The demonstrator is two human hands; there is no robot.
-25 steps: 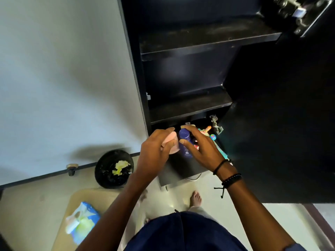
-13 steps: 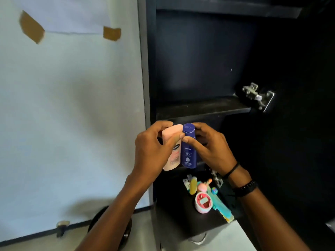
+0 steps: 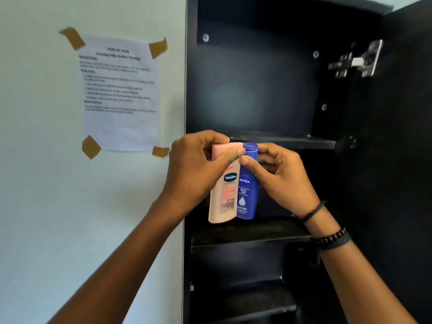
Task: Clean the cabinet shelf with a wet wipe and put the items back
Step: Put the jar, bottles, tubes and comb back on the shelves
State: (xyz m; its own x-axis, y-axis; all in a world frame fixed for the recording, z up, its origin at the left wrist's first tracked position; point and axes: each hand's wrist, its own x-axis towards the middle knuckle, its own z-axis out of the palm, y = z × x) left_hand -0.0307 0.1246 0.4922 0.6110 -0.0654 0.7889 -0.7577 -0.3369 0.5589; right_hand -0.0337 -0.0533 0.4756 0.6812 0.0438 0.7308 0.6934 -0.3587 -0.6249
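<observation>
Cabinet shelf [image 3: 252, 232] sits dark below the two bottles I'm carrying, so I judge this the put-back step. Going left to right: my left hand [image 3: 196, 169] clamps the peach Vaseline bottle [image 3: 223, 195], my right hand [image 3: 282, 176] pinches the blue Nivea bottle [image 3: 247, 190], pressed side by side. Next I'd lower both upright onto the shelf and let go.

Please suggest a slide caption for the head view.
Left hand and right hand lift Vaseline bottle and Nivea bottle toward a black cabinet shelf.
</observation>
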